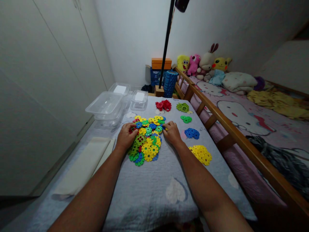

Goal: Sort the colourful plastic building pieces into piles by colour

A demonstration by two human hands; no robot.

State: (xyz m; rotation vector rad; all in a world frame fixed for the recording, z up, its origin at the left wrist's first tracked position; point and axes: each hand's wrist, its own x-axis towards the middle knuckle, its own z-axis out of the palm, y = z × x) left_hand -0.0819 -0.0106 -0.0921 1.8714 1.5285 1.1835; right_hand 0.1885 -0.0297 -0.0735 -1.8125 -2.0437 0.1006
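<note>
A bed with a cartoon-cat sheet runs along the right edge of the desk, and plush toys sit at the bed's far end. The desk is covered by a grey quilted cloth.

A folded cream cloth lies along the desk's left edge. Near the far left corner stand clear plastic containers, the large one nearest and a small one just beside it.

A mixed pile of snowflake building discs, yellow, green, blue and red, lies in the middle of the desk. Sorted heaps sit toward the right edge: a yellow heap, a blue heap, two green heaps and, farthest, a red heap.

The left hand rests on the mixed pile's left side, its fingers curled down onto the discs. The right hand touches the pile's right side, its fingers bent close together. Whether either hand grips a disc cannot be told.
</note>
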